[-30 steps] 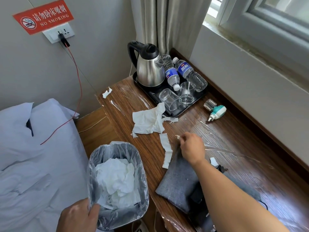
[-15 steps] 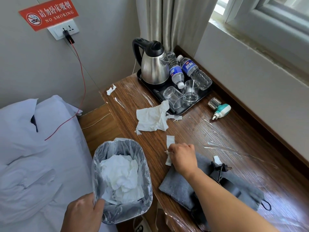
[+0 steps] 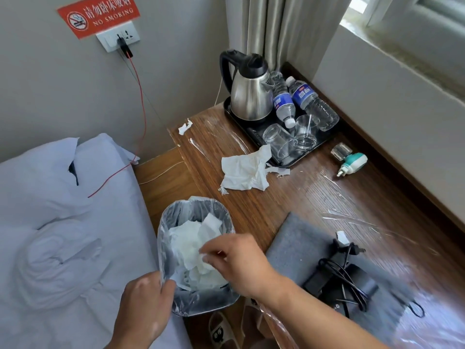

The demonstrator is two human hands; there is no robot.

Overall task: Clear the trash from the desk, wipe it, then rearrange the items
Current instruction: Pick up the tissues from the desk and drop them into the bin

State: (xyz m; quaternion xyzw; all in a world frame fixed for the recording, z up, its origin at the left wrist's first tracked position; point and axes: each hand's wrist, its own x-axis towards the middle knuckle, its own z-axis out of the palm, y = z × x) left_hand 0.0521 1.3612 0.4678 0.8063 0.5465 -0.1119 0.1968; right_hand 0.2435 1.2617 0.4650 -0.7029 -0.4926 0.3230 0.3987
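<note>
Gripping the near rim of the trash bin (image 3: 176,302) with my left hand (image 3: 143,303), fingers curled and pinching the loose plastic liner, I hold it level beside the desk (image 3: 289,197). It is well filled with crumpled white tissue. My right hand (image 3: 236,263) hangs over the opening, fingers loosely spread and pointing down; motion blur keeps me from telling whether a scrap is between the fingertips.

Further right, trash is left on the wood: a big crumpled tissue (image 3: 245,171) touching the corner of the black tray (image 3: 254,132), and a small scrap (image 3: 185,126) at the far left edge.

The liner could slip off the rim under my pinch, I think, and the heaped tissue may spill. Grabbing the big tissue carelessly could knock the tipped glasses (image 3: 289,139), and wiping near the adapter cable (image 3: 344,273) on the grey pouch (image 3: 294,238) might drag it.
</note>
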